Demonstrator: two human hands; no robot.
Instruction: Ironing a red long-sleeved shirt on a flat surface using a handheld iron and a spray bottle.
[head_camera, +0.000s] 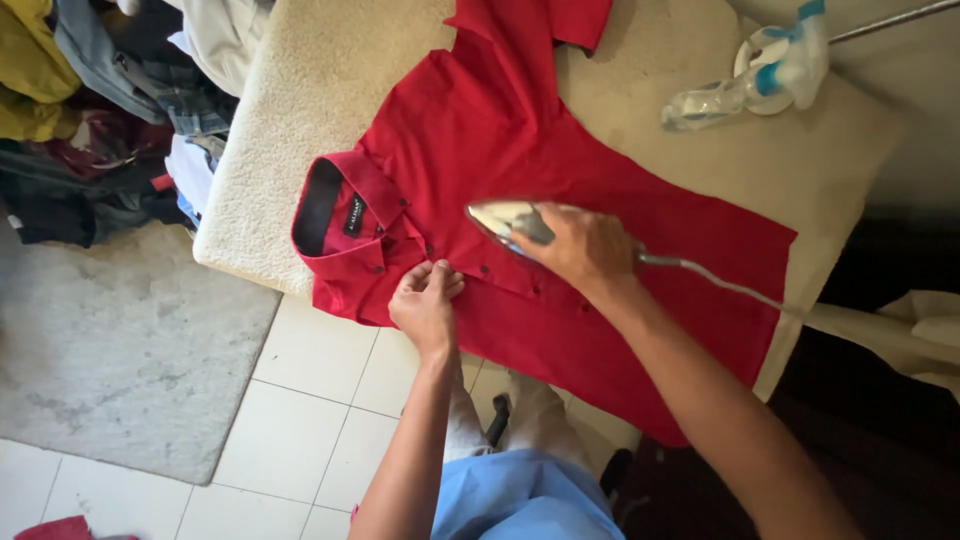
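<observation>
A red button-up shirt (560, 160) lies spread on a cream padded ironing surface (320, 90), collar toward the left and hem hanging over the near edge. My right hand (580, 245) grips the handle of a silver clothes iron (505, 220) resting on the shirt's front, near the button placket. A cord runs from the iron to the right. My left hand (425, 300) pinches the shirt's front edge just below the collar, a short way left of the iron.
A clear spray bottle (750, 85) with a blue top lies at the surface's far right. A pile of clothes (110, 110) sits on the floor at left, beside a grey rug (120, 350). White floor tiles (300, 420) show below.
</observation>
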